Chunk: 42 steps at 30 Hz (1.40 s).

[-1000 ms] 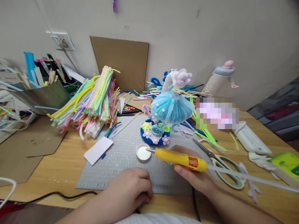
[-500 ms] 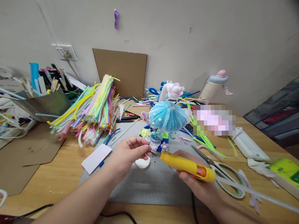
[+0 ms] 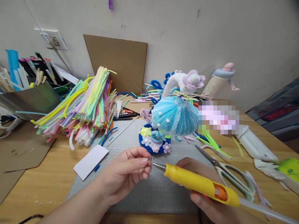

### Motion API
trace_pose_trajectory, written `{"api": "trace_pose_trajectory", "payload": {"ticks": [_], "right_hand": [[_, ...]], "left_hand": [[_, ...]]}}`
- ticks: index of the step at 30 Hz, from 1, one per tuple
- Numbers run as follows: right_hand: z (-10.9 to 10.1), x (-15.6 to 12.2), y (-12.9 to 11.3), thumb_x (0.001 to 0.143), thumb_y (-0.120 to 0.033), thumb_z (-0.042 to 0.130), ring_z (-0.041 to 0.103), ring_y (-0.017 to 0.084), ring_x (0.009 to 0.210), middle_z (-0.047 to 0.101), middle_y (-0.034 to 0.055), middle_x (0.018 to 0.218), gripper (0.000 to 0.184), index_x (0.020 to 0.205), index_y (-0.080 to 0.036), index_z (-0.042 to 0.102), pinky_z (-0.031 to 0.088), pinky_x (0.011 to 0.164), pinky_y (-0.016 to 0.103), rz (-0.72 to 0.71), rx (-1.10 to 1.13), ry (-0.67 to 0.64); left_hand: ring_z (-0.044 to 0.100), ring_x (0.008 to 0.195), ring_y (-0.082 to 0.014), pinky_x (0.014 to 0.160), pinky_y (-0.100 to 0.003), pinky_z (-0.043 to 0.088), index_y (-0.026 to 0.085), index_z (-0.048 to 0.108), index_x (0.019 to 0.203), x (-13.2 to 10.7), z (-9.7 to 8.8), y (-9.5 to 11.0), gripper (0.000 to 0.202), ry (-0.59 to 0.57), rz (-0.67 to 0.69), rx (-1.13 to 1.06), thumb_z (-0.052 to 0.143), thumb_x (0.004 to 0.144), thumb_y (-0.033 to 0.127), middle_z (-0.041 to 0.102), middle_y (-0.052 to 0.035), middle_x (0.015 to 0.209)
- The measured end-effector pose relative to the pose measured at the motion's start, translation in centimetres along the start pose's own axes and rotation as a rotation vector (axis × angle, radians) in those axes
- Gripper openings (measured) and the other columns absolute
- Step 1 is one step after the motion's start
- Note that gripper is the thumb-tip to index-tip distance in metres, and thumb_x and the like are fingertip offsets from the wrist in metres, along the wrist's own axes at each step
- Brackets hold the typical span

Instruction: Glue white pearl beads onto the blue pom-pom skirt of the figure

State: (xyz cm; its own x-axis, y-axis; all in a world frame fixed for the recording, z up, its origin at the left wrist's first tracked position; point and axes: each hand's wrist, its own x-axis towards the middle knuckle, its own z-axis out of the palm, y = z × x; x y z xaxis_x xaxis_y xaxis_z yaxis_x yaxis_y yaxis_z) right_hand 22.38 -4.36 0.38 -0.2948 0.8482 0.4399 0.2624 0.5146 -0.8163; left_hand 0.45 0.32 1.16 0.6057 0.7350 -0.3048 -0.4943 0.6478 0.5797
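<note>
"What's in the left hand (image 3: 129, 169)?"
"A tiny shiny piece (image 3: 147, 159), pinched between its fingers."
"And the right hand (image 3: 206, 206)?"
"Its fingers wrap round the yellow glue gun (image 3: 189, 179), nozzle just short of the left fingertips."
"The blue ornament (image 3: 175, 115)?"
"Standing on the grey mat (image 3: 149, 197), beyond both hands."

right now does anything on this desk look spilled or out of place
Yes, mildly: a few tiny white bits lie loose on the wooden tabletop, off the gray mat and left of the left hand, as if spilled.
</note>
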Motion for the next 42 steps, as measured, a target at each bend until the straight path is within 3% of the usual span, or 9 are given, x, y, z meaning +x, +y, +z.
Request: {"api": "trace_pose_trajectory", "payload": {"ticks": [9,19,28,35,42], "right_hand": [[-0.3,-0.6,-0.2,0.086,-0.062,0.050,0.065,0.019,0.067,0.065,0.0009,0.076,0.034,0.091,-0.032,0.065,0.051,0.057,0.030,0.026,0.017,-0.012],[0.0,-0.5,-0.5,0.080,-0.068,0.055,0.064,0.019,0.061,0.066,-0.0001,0.069,0.037,0.082,-0.033,0.066,0.050,0.052,0.028,0.036,0.017,0.035],[0.1,-0.4,-0.4,0.081,-0.067,0.054,0.063,0.019,0.058,0.065,0.0014,0.066,0.038,0.083,-0.031,0.066,0.049,0.050,0.028,0.032,0.042,0.017],[0.7,-0.7,-0.6,0.080,-0.073,0.048,0.055,0.016,0.047,0.059,-0.0019,0.057,0.045,0.072,-0.030,0.060,0.041,0.042,0.027,0.074,0.011,0.020],[0.3,-0.5,-0.4,0.083,-0.072,0.044,0.054,0.016,0.045,0.059,-0.0008,0.055,0.046,0.072,-0.029,0.061,0.040,0.040,0.027,0.030,-0.041,-0.010]], "left_hand": [[0.065,0.059,-0.0056,0.057,-0.013,0.053,0.014,0.070,0.081,-0.5,0.1,-0.1,0.010,-0.093,0.013,-0.012,0.074,0.074,0.008,0.068,-0.0015,0.073],[0.064,0.058,-0.0063,0.057,-0.016,0.053,0.014,0.071,0.078,-0.6,0.1,-0.2,0.006,-0.138,0.025,0.019,0.075,0.073,0.012,0.068,-0.0016,0.073],[0.054,0.059,-0.0056,0.053,-0.016,0.041,0.019,0.073,0.065,-0.6,0.0,-0.8,0.012,-0.049,0.151,0.135,0.084,0.062,0.016,0.058,0.0024,0.072],[0.047,0.064,-0.0066,0.057,-0.019,0.032,0.022,0.074,0.063,-0.7,0.0,-1.2,0.013,-0.042,0.132,0.163,0.087,0.059,0.023,0.052,0.0033,0.069],[0.044,0.063,-0.0074,0.058,-0.022,0.029,0.023,0.074,0.061,-0.7,0.2,-1.3,0.014,-0.033,0.125,0.156,0.087,0.058,0.025,0.051,0.0040,0.067]]}}
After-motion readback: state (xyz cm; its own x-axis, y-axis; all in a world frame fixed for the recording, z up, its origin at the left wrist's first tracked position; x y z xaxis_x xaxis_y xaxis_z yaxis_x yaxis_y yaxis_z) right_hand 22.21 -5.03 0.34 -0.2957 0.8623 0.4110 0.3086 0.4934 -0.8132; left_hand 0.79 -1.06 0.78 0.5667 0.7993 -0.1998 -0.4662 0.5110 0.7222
